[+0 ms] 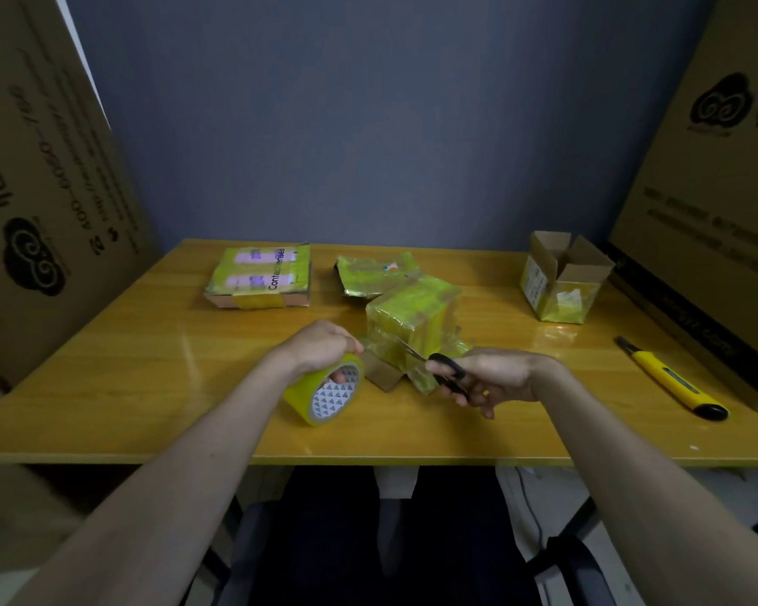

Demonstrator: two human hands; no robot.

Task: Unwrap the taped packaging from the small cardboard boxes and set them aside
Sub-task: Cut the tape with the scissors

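Left hand (320, 347) grips yellow tape roll (327, 393), fingertips hidden inside its core. Right hand (493, 378) holds black scissors (440, 367); blade tips hard to make out against the tape-wrapped box (412, 321), which sits on the surface (149, 387) just beyond both hands, between them.

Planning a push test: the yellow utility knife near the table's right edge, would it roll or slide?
The utility knife looks slim and flattish, so it would probably slide, not roll. The glossy table suggests little friction. It likely pivots if pushed off-centre.
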